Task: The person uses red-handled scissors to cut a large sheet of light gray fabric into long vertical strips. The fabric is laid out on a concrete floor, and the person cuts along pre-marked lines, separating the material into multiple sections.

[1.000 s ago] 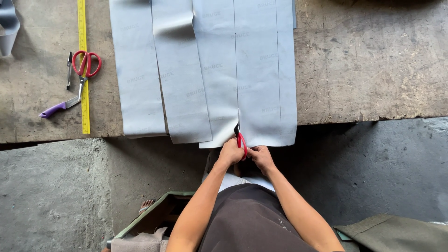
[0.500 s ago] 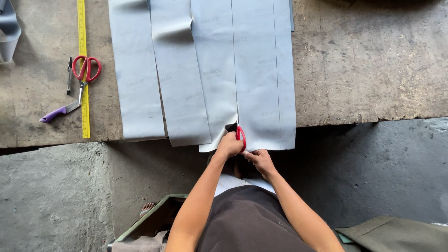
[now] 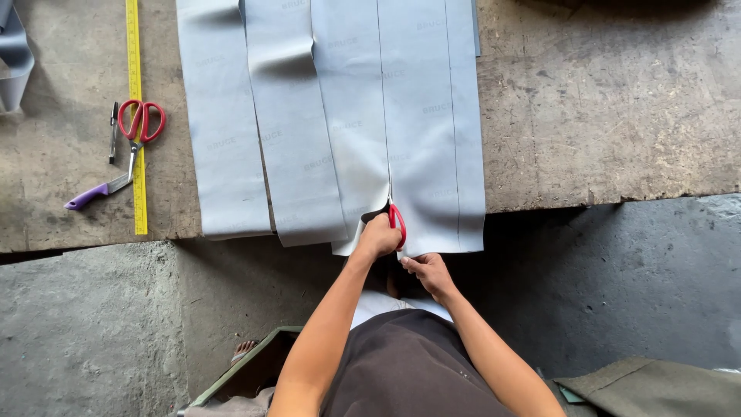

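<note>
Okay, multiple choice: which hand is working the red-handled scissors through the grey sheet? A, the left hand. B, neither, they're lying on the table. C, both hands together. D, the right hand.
A: the left hand grips the red-handled scissors cutting into the grey sheet, while the right hand steadies the sheet's edge below the table.

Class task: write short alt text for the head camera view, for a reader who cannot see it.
A left hand cuts grey sheet material with red-handled scissors at a worn table's edge, the right hand just below. Spare scissors lie left.
</note>
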